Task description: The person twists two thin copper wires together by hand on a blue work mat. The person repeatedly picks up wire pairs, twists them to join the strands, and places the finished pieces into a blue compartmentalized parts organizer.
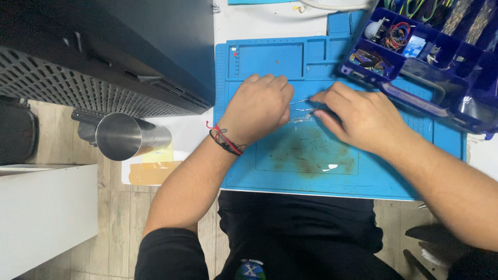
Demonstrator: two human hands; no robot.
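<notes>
My left hand and my right hand rest close together on a blue work mat. Between their fingers lies a bundle of thin silvery wires. Both hands pinch these wires, the left from the left side, the right from the right. My left hand's fingers are curled under, so its grip is partly hidden. Red and black string bracelets circle my left wrist. The mat's middle bears a brown stain and a small shiny scrap.
A dark blue compartment box of small parts and wires sits at the mat's upper right. A large black case with a perforated panel stands on the left. A shiny metal cylinder lies below it. The table's near edge runs just below the mat.
</notes>
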